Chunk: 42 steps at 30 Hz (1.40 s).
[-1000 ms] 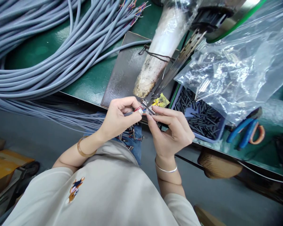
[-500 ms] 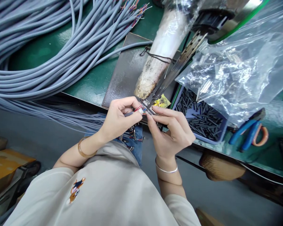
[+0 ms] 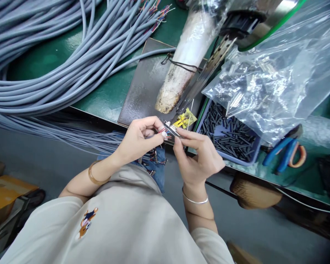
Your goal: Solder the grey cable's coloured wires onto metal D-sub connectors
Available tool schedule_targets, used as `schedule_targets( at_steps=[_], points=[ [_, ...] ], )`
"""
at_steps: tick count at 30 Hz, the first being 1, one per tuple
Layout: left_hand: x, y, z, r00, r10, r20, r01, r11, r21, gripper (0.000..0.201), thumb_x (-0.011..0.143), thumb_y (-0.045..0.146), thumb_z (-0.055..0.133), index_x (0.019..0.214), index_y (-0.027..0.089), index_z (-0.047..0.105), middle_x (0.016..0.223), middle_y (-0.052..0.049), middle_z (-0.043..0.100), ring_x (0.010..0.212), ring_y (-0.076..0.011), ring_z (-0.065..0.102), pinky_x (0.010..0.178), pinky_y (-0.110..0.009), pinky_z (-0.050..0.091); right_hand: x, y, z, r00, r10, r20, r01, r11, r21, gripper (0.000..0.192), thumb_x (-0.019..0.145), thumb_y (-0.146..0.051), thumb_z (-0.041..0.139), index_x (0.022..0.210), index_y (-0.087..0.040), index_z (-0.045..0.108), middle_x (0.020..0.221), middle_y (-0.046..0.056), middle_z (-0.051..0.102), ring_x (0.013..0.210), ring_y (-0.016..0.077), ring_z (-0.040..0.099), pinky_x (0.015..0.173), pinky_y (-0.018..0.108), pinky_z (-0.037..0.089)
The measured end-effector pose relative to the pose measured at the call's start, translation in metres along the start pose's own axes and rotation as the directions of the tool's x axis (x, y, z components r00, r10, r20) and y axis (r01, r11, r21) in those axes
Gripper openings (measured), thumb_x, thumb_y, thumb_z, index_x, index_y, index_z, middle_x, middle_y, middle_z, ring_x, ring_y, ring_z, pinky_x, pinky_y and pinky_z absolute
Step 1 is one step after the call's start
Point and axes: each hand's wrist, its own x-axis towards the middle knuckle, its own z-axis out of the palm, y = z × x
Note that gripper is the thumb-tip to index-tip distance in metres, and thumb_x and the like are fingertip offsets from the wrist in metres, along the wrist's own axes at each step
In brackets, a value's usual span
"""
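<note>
Connector (image 3: 171, 129) pulled off strip | two hands (image 3: 139, 137) pinching one connector

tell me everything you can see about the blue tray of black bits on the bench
The blue tray is a shallow, plastic-looking bin with low walls, resting near the green bench's front edge, right of the right hand. It holds a loose heap of short black tube pieces. A clear plastic bag overhangs its far side. No hand touches it.

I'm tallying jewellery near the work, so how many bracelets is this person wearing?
2: a brownish bangle on the left wrist, and a thin silver bangle on the right wrist. The sleeves could hide more higher up.
</note>
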Motion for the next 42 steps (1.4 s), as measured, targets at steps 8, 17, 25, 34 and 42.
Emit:
schedule_targets(
  at_steps=[8, 17, 25, 34, 42],
  points=[
    [-0.015, -0.006, -0.008, 0.986, 0.128, 0.104, -0.114, 0.985, -0.126, 0.014, 0.078, 0.016, 0.068, 0.092, 0.015, 0.068, 0.083, -0.003, 0.069, 0.072, -0.0092, 0.061, 0.064, -0.018, 0.048, -0.006, -0.005, -0.007, 0.959, 0.269, -0.093, -0.247, 0.949, 0.196, 0.008, 0.094, -0.021, 0.069, 0.097, -0.025, 0.074, 0.077, -0.004, 0.075, 0.054, 0.0117, 0.070, 0.045, 0.023, 0.053],
    [-0.018, -0.007, -0.010, 0.990, 0.133, 0.045, -0.125, 0.981, -0.145, 0.010, 0.081, 0.021, 0.076, 0.086, 0.016, 0.069, 0.074, 0.000, 0.065, 0.060, -0.0066, 0.053, 0.054, -0.018, 0.042, -0.016, -0.015, -0.007, 0.931, 0.245, -0.271, -0.193, 0.960, 0.204, 0.024, 0.091, -0.014, 0.071, 0.111, -0.025, 0.068, 0.090, -0.002, 0.079, 0.068, 0.0152, 0.077, 0.063, 0.028, 0.066],
    [-0.019, -0.007, -0.006, 0.987, 0.127, 0.096, -0.108, 0.977, -0.183, 0.026, 0.083, 0.029, 0.081, 0.086, 0.017, 0.059, 0.069, 0.005, 0.059, 0.052, -0.0027, 0.048, 0.050, -0.014, 0.041, -0.020, -0.017, 0.006, 0.941, 0.338, 0.017, -0.327, 0.894, 0.305, 0.009, 0.089, -0.014, 0.072, 0.091, -0.022, 0.067, 0.101, 0.003, 0.079, 0.089, 0.0169, 0.078, 0.075, 0.031, 0.067],
    [-0.016, -0.013, 0.001, 0.992, 0.084, -0.094, -0.093, 0.991, -0.098, 0.028, 0.076, 0.027, 0.083, 0.075, 0.016, 0.058, 0.070, 0.004, 0.058, 0.048, -0.0029, 0.049, 0.044, -0.016, 0.039, -0.020, -0.008, 0.014, 0.995, 0.056, -0.085, -0.052, 0.998, 0.047, 0.021, 0.087, -0.010, 0.072, 0.101, -0.025, 0.067, 0.104, 0.002, 0.082, 0.092, 0.0183, 0.080, 0.079, 0.031, 0.066],
    [-0.008, -0.011, 0.009, 0.953, 0.191, -0.237, -0.187, 0.981, 0.039, 0.012, 0.074, 0.016, 0.072, 0.070, 0.015, 0.060, 0.078, 0.001, 0.064, 0.053, -0.0021, 0.048, 0.047, -0.015, 0.038, -0.014, -0.007, 0.016, 0.997, 0.072, -0.028, -0.069, 0.992, 0.105, 0.020, 0.086, -0.007, 0.069, 0.091, -0.024, 0.059, 0.112, 0.006, 0.080, 0.095, 0.0170, 0.078, 0.080, 0.029, 0.066]
  ],
)
